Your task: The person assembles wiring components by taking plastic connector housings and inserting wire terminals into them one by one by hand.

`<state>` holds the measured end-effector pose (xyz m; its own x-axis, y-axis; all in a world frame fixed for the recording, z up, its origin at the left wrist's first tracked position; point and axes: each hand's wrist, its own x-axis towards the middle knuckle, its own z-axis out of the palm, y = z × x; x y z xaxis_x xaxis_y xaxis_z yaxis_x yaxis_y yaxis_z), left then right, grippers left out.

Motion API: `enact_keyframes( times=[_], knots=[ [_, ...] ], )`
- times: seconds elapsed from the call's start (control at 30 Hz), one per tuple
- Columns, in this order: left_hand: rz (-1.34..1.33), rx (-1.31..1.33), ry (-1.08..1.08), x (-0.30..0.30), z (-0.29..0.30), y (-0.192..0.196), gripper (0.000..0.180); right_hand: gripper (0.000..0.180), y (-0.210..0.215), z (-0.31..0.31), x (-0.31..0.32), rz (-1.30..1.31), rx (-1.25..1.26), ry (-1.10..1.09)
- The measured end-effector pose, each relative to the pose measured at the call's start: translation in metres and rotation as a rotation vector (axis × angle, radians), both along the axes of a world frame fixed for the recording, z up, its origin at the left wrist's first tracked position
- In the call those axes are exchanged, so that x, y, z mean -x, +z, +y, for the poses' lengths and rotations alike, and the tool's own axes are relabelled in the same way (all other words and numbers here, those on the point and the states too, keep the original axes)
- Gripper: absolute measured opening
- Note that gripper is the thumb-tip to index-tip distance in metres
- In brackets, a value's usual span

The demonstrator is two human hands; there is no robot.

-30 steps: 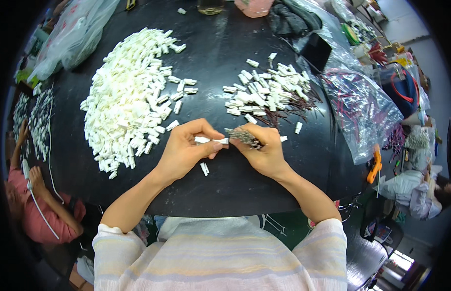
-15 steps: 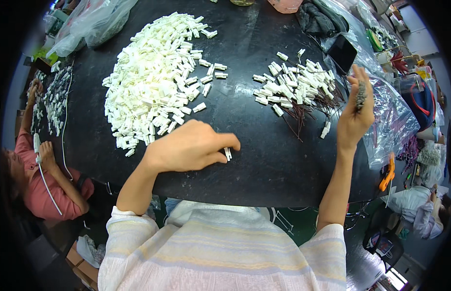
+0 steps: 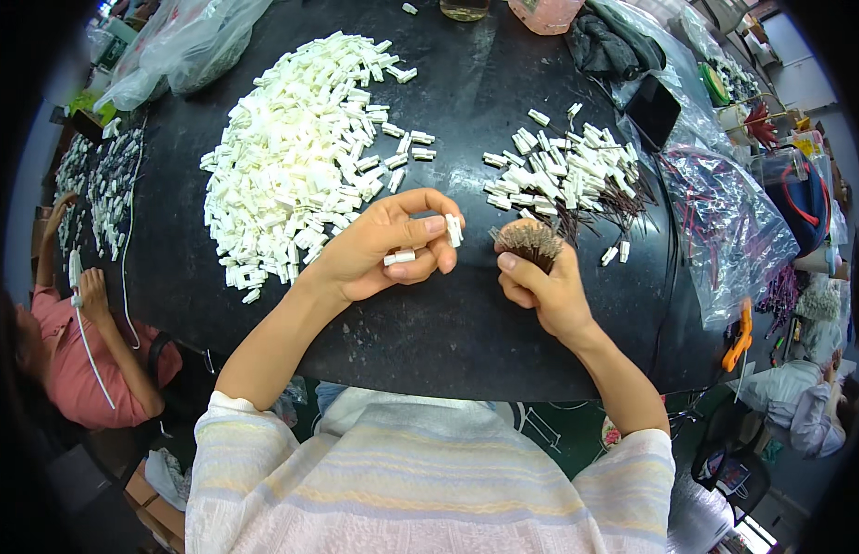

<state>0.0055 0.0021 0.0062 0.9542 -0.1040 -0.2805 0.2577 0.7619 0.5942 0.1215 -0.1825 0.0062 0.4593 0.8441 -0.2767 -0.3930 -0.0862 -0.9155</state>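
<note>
Head view: my left hand [image 3: 379,254] pinches a white connector [image 3: 453,229] in its fingers; my right hand [image 3: 550,291] clamps a wire bundle [image 3: 529,242] above the black worktop [image 3: 429,323], between white housing heaps [image 3: 296,189], plastic bags [image 3: 725,222] alongside.

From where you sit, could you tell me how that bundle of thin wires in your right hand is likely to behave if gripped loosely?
The bundle of wires would probably splay, since its ends already fan out above the right hand. The strands look thin, so likely floppy and light. Single ones could slip free, as nothing visible ties them.
</note>
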Motion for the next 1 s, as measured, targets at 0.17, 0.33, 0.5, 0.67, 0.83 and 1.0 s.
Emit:
enact_keyframes(
  times=[0.17, 0.33, 0.5, 0.67, 0.83, 1.0],
  knots=[
    [0.0, 0.027, 0.032, -0.003, -0.007, -0.005, 0.015, 0.008, -0.003, 0.0, 0.003, 0.017, 0.04, -0.039],
    [0.021, -0.165, 0.033, -0.004, -0.01, -0.002, 0.015, 0.011, -0.005, 0.002, 0.004, -0.057, 0.02, -0.147],
    [0.044, -0.3, 0.012, -0.004, -0.012, 0.001, 0.018, 0.011, -0.005, 0.001, 0.004, -0.103, 0.034, -0.143],
    [0.083, -0.318, 0.018, -0.004, -0.012, -0.001, 0.019, 0.01, -0.004, 0.0, 0.005, -0.141, 0.047, -0.131],
    [0.104, -0.44, 0.032, -0.004, -0.017, 0.004, 0.014, 0.008, -0.003, -0.002, 0.006, -0.24, 0.145, -0.076],
    [0.087, -0.638, 0.025, -0.001, -0.018, 0.0, 0.008, 0.007, -0.003, 0.0, 0.01, -0.33, 0.116, -0.048]
  ],
)
